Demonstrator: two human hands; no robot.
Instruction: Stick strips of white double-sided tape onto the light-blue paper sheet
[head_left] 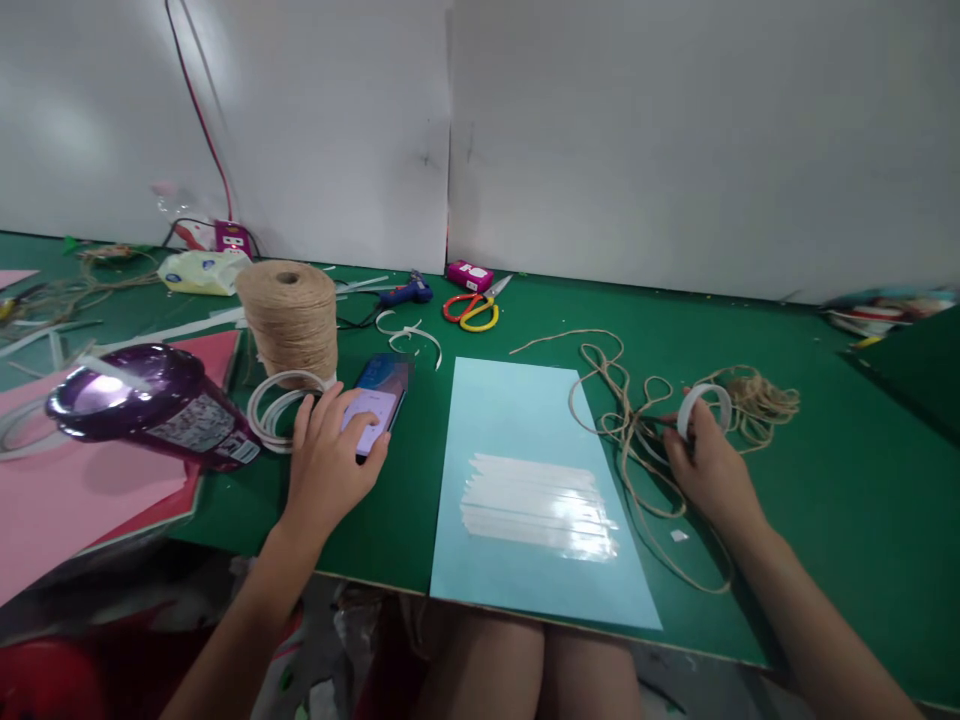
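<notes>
My left hand [330,455] rests on a smartphone [377,400] lying on the green table [825,480], fingers curled over its lit screen. My right hand [709,460] holds a white roll of tape [705,405] upright beside a loose tangle of jute twine [645,400]. Between the hands lies a light blue sheet [517,570] with several strips of clear tape [536,505] stuck across it.
A big spool of jute twine [291,315] and white coiled strips [277,405] stand by the phone. A purple bottle [150,405] lies on pink paper [67,500]. Scissors [472,308], a glue gun [405,292] and a pink box [469,274] sit near the back wall.
</notes>
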